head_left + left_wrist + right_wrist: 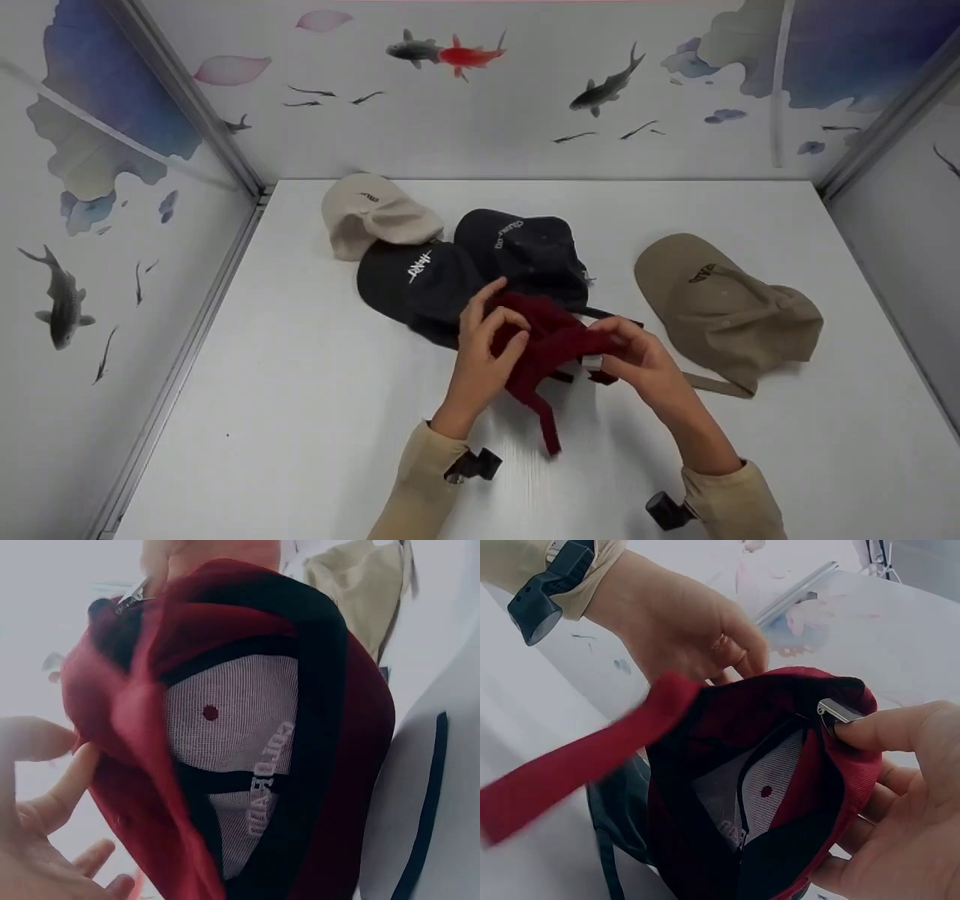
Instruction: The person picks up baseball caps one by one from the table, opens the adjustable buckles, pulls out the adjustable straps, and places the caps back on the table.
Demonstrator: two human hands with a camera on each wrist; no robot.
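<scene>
A dark red baseball cap [551,326] is held between both hands, its open underside toward the wrist cameras. My left hand [484,352] pinches the cap's fabric at its left side, thumb and index finger meeting in the left wrist view. At the opposite edge my right hand [646,365] grips the rim, thumb against the metal buckle [838,711] and fingers behind the cloth. A loose red strap [592,757] hangs from the cap. Inside, a pale mesh lining [232,712] with a red dot shows.
Behind the red cap lie a black cap [416,289] with white lettering and a dark navy cap [525,251]. A beige cap [379,214] sits at the back left. An olive-brown cap [720,307] lies on the right, strap trailing on the white table [300,420].
</scene>
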